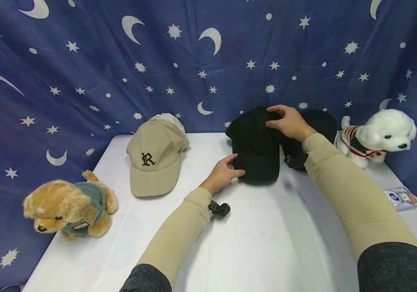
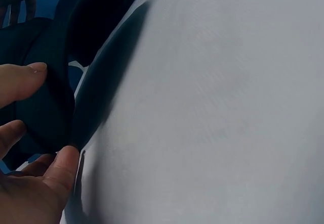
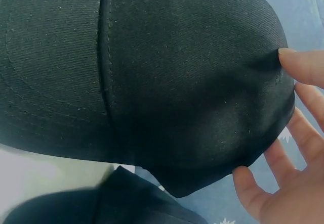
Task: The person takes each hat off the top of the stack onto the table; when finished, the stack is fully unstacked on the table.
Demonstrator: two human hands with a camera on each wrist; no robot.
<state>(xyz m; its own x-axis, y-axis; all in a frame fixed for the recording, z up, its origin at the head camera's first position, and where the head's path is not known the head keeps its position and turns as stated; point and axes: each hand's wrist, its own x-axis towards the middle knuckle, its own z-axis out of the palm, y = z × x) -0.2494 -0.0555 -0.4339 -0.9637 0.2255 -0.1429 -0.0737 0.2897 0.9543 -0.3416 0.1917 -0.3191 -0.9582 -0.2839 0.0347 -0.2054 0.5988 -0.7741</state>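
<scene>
A plain black baseball cap [image 1: 255, 142] stands at the back of the white table, its brim towards me. My left hand [image 1: 220, 177] holds the left side of the brim, thumb and fingers at its edge. At the upper right of the crown, my right hand [image 1: 290, 124] grips the cap with the thumb in front; the right wrist view shows its fingers [image 3: 304, 133] spread along the crown's edge. A second black cap [image 1: 321, 123] is just to the right, partly hidden behind my right hand and forearm. White lettering shows on dark fabric in the left wrist view.
To the left stands a beige cap [image 1: 157, 150] with a black letter R, overlapping a whitish cap [image 1: 169, 118]. A tan plush dog [image 1: 73, 205] is at the left edge, a white plush dog [image 1: 380, 136] at the back right. A small printed packet [image 1: 402, 198] lies near the right edge.
</scene>
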